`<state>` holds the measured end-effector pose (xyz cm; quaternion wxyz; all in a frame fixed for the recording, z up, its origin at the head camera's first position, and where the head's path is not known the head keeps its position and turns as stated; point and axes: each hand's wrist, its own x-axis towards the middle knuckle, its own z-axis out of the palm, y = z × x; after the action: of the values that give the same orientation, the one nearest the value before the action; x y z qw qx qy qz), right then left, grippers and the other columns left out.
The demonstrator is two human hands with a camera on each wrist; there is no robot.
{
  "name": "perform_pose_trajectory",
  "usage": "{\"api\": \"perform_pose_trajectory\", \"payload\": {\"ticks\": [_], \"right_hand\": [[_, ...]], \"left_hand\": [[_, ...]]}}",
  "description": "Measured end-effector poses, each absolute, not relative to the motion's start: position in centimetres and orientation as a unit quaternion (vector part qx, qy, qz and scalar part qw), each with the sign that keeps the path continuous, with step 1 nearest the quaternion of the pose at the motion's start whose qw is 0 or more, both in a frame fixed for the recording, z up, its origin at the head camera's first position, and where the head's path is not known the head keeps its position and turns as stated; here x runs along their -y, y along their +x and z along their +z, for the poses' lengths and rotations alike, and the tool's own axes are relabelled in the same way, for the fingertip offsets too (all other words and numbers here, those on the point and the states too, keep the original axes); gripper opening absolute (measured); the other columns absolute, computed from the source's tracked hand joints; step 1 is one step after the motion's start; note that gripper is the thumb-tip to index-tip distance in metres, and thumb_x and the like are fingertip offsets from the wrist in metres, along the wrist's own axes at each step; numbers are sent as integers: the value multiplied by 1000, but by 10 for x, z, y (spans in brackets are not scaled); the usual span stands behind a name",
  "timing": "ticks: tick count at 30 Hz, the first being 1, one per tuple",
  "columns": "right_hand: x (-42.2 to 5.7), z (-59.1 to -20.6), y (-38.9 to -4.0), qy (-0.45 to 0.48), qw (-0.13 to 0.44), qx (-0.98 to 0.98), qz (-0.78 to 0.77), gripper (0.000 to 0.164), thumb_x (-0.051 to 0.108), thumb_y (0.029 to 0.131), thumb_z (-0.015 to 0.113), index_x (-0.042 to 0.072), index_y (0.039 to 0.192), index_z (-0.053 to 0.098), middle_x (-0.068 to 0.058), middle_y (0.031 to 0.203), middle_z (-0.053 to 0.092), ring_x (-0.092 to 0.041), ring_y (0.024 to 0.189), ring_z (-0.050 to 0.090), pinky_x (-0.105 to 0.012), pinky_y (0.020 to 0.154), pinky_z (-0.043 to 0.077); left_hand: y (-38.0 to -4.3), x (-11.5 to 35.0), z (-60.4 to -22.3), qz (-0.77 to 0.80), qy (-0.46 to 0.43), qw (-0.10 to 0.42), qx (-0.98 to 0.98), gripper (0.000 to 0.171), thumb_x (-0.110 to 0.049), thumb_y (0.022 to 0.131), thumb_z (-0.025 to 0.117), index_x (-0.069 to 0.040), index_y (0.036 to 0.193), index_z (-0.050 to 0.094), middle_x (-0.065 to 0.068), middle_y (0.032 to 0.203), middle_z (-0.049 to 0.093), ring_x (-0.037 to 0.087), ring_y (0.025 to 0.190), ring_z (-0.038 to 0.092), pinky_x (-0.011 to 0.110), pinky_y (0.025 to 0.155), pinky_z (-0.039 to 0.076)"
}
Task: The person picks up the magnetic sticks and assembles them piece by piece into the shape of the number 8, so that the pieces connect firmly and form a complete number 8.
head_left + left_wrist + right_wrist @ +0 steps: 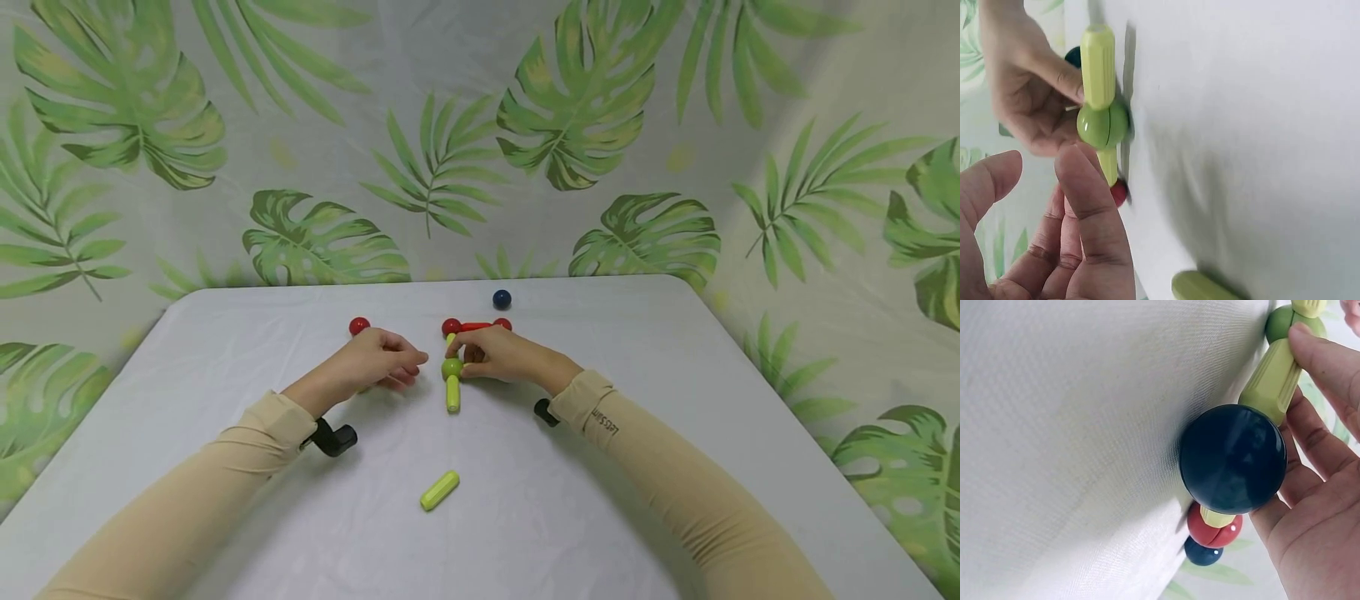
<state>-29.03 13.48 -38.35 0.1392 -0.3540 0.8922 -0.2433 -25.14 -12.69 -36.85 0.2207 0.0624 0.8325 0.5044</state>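
Note:
A joined toy of balls and rods lies on the table. In the head view it shows red balls (451, 327), a red rod (476, 327), a green ball (452, 368) and a yellow-green rod (452, 394) pointing toward me. My right hand (504, 354) pinches another yellow-green rod (1271, 378) where it meets the green ball, thumb on that joint. That rod's other end has a dark blue ball (1233, 459), hidden by the hand in the head view. My left hand (372, 364) hovers to the left of the green ball, thumb and fingers apart, holding nothing.
One loose yellow-green rod (439, 491) lies nearer me. A separate dark blue ball (502, 299) sits by the table's far edge. Another red ball (359, 326) shows just beyond my left hand. Leaf-patterned cloth (442, 175) hangs behind the white table (570, 517).

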Motion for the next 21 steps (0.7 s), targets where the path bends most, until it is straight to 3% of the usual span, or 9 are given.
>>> {"api": "perform_pose_trajectory", "payload": {"ticks": [8, 12, 21], "right_hand": [[-135, -385, -291, -346, 143, -895, -241, 29, 16, 101, 77, 16, 130, 71, -2, 105, 72, -13, 94, 65, -28, 94, 56], [-135, -384, -291, -349, 139, -895, -242, 30, 14, 101, 77, 15, 130, 71, -2, 105, 72, -13, 94, 65, -28, 94, 56], [-136, -385, -290, -359, 132, -892, -240, 30, 14, 101, 77, 15, 130, 70, -2, 105, 72, -12, 95, 65, -26, 94, 55]], "left_hand": [[-260, 141, -361, 478, 59, 183, -857, 43, -31, 103, 73, 4, 126, 70, 19, 115, 76, 22, 96, 77, 33, 85, 65], [-266, 149, -357, 466, 51, 163, -868, 41, -33, 103, 73, 1, 124, 70, 19, 117, 76, 28, 102, 77, 32, 84, 65], [-279, 165, -350, 442, 36, 119, -889, 38, -33, 104, 70, -5, 129, 67, 23, 129, 70, 40, 115, 72, 46, 95, 63]]}}
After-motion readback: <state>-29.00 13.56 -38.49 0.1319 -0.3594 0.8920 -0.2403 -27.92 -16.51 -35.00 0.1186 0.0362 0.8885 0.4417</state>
